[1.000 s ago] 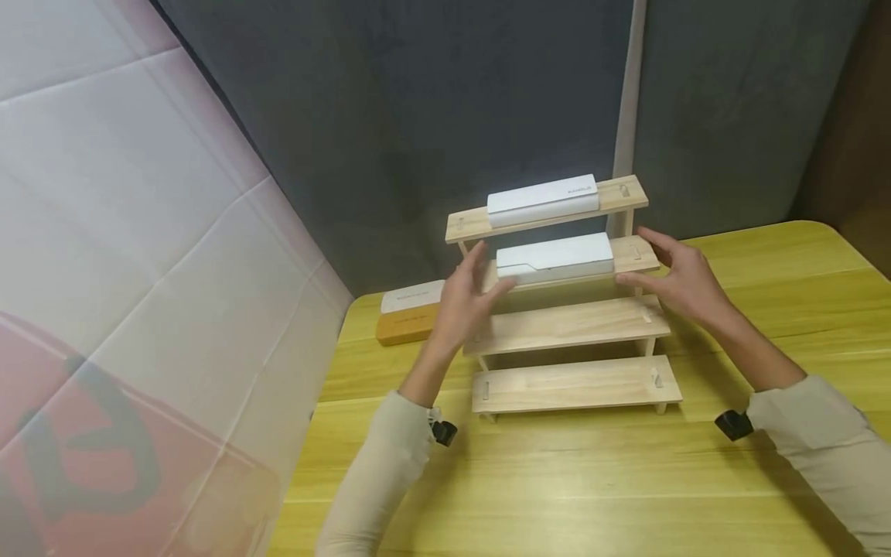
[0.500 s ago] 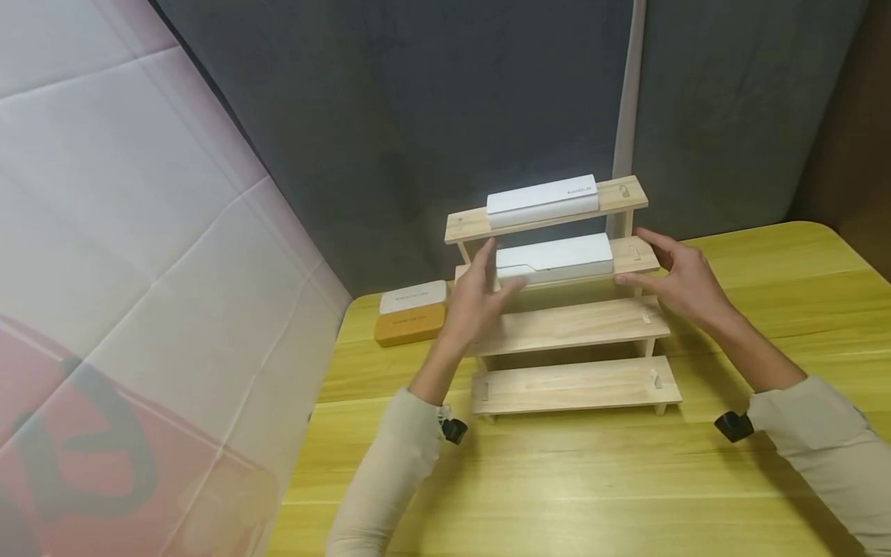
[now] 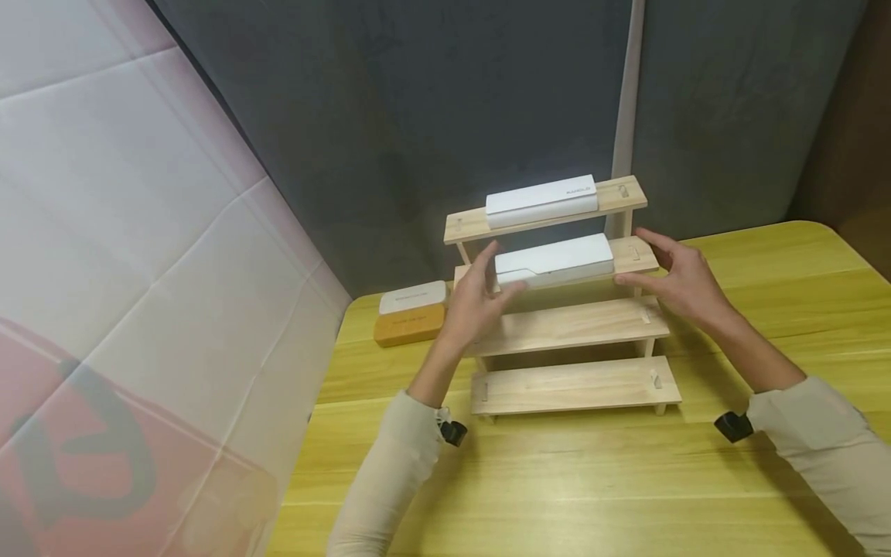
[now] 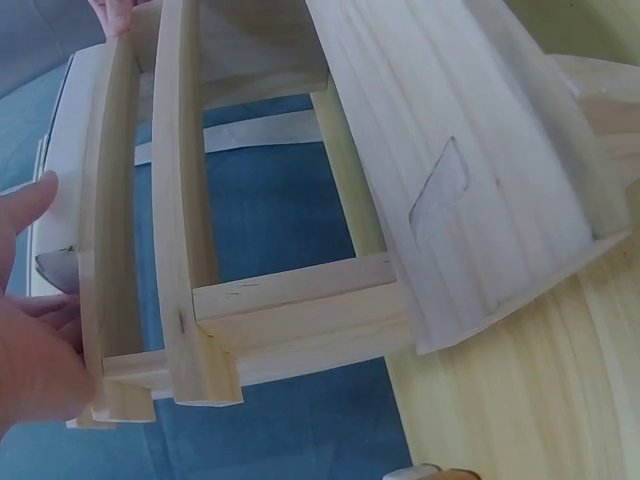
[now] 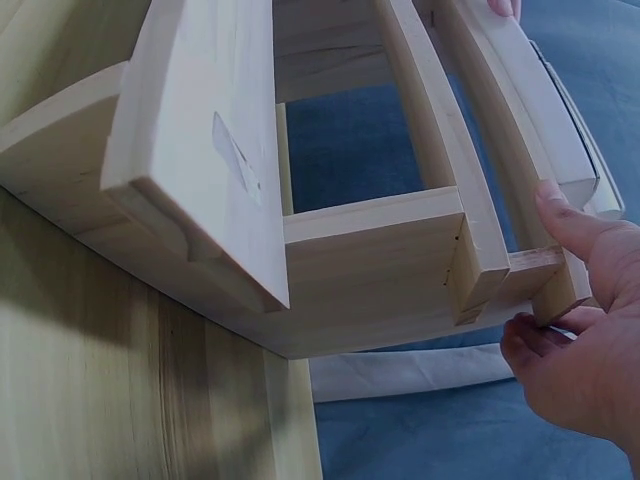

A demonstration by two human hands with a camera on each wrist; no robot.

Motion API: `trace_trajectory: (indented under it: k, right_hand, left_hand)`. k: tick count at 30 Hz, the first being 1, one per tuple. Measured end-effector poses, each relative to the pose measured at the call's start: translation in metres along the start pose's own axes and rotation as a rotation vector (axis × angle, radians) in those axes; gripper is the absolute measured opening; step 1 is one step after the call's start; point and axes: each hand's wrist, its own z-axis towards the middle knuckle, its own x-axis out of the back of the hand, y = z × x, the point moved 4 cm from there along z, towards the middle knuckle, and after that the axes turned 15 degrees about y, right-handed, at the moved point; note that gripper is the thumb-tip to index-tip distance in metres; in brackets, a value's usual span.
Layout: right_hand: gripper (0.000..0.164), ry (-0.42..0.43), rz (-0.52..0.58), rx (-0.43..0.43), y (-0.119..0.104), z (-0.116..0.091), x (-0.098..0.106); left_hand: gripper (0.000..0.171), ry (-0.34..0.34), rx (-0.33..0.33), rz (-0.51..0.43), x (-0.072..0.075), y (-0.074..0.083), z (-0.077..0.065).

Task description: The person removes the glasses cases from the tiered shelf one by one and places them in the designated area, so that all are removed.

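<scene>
A stepped wooden display rack (image 3: 571, 387) with several shelves stands on the table. A long white flap-lid case (image 3: 557, 259) lies on its second shelf from the top; a similar white case (image 3: 541, 201) lies on the top shelf. My left hand (image 3: 476, 305) holds the lower case's left end, thumb on its front and fingers round the end. At that shelf's right end, my right hand (image 3: 685, 282) grips the wood, thumb at the front edge. In the right wrist view, the fingertips (image 5: 525, 345) curl round the shelf end (image 5: 560, 295).
Left of the rack, a white case (image 3: 414, 296) and an orange case (image 3: 409, 325) lie together on the yellow wood-grain table (image 3: 557, 487). A dark curtain (image 3: 390, 139) hangs close behind. A pale panelled wall covering (image 3: 174, 232) borders the left side.
My left hand has shifted slightly right and closer round the lower white case's end, and the case sits a touch further left. My right hand has stayed in place.
</scene>
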Motion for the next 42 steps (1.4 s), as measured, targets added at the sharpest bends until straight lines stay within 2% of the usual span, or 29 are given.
trace_trajectory:
  k: [12, 19, 24, 31, 42]
  right_hand:
    - [0.095, 0.006, -0.004, 0.002, -0.001, -0.001, 0.0]
    - [0.096, 0.006, 0.0, -0.002, 0.0, -0.001, 0.0]
    - [0.096, 0.008, -0.003, -0.001, 0.0, -0.001, 0.0]
    - [0.095, 0.011, -0.003, -0.002, 0.0, -0.001, 0.0]
    - [0.094, 0.018, -0.005, 0.012, -0.001, 0.0, -0.002]
  left_hand:
    - [0.072, 0.015, -0.009, -0.042, 0.0, 0.0, -0.002]
    - [0.074, -0.01, -0.008, -0.061, 0.0, -0.001, -0.004]
    - [0.071, -0.014, -0.046, -0.09, 0.0, -0.003, -0.004]
    - [0.069, 0.036, -0.122, -0.124, 0.002, -0.005, -0.007]
    - [0.064, 0.12, -0.196, -0.274, 0.017, -0.008, -0.018]
